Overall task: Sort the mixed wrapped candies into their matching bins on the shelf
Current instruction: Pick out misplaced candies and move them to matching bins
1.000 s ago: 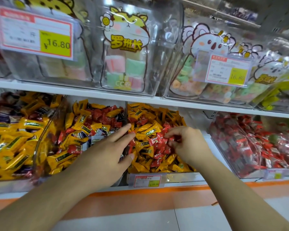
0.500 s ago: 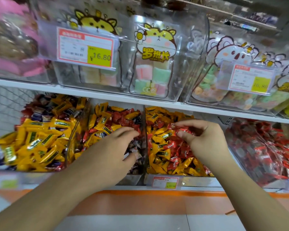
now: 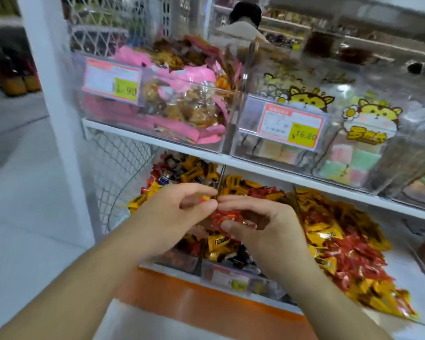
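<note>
You see glossy foil-like candy wrappers [image 3: 334,244], clear shiny plastic bins [image 3: 231,276], a wire-mesh divider [image 3: 123,168] at centre left.

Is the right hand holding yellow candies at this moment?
No, the right hand is curled around a bunch of red wrapped candies, with the left hand touching it at the fingertips.

Both hands: left hand [image 3: 172,214], right hand [image 3: 263,227] pinch red candies [image 3: 227,215] above bins [image 3: 231,276]

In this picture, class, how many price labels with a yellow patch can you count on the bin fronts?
3: one on the pink-snack bin, upper left; one reading 16.80 on the next upper bin; one blurred on the lower bin front by the wrists. Others may lie out of view.
</note>
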Available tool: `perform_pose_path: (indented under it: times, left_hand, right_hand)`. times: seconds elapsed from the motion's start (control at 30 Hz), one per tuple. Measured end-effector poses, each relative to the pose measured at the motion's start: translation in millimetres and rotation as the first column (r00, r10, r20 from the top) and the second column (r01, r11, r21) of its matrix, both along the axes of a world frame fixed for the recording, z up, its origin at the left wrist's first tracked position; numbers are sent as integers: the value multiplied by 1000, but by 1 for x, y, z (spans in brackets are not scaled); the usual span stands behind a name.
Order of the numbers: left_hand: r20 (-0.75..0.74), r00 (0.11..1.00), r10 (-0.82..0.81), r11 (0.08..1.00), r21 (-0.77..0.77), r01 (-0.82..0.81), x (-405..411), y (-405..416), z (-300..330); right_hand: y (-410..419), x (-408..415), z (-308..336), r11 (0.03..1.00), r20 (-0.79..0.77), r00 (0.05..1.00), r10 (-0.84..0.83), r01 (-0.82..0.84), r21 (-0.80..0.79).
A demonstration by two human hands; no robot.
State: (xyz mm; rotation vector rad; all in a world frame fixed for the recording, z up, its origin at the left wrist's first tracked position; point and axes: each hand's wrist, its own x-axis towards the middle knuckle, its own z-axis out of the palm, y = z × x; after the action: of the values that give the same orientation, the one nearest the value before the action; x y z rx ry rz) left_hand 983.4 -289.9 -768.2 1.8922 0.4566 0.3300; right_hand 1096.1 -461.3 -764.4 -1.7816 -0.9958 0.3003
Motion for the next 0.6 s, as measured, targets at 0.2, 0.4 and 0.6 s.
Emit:
perform_pose_path:
  times: [0.2, 0.4, 0.6]
  left_hand:
    - [7, 942, 336, 940, 60, -336, -5, 48, -12]
    - [-75, 897, 435, 858, 336, -388, -7, 65, -18]
    - [-35, 936, 350, 883, 346, -317, 4, 44, -15]
  right_hand:
    - [56, -5, -5, 994, -3, 994, -109, 109, -11]
    - [103, 9, -3, 982, 110, 994, 13, 8, -188]
    - [70, 20, -5, 941, 281, 959, 27, 71, -332]
